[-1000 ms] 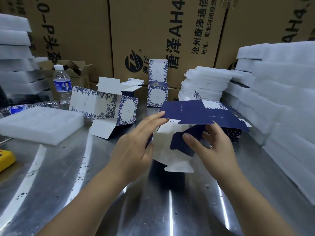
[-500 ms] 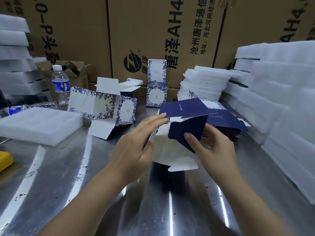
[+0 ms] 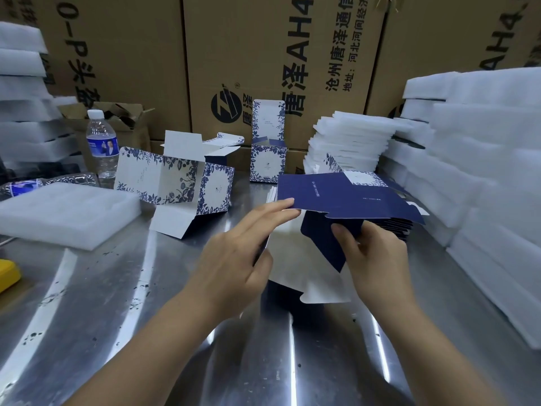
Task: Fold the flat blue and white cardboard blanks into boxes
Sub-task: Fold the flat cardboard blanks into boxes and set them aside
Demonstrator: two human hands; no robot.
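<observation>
Midway, left hand (image 3: 234, 259) and right hand (image 3: 376, 256) grip a half-folded blank (image 3: 336, 197), formed boxes (image 3: 216, 189) at eleven o'clock, flat stack (image 3: 393, 230) waiting at three.

Held cardboard blank (image 3: 336, 197): navy blue outside with tiny white lettering, plain white inside. Stack of flat blanks (image 3: 395, 230) behind it: navy blue. Half-folded box (image 3: 175, 180): white panels, blue floral border, plain white flaps. Upright box (image 3: 268, 159) at back: white with blue floral edging. Foam pad (image 3: 64, 212) and foam stacks (image 3: 483, 156): white. Cartons (image 3: 263, 54): brown with black print and a black round logo. Water bottle (image 3: 102, 145): clear, white cap, blue label. Yellow object (image 3: 7, 273) at left edge. Table (image 3: 117, 303): silver-grey metal, dark specks.
</observation>
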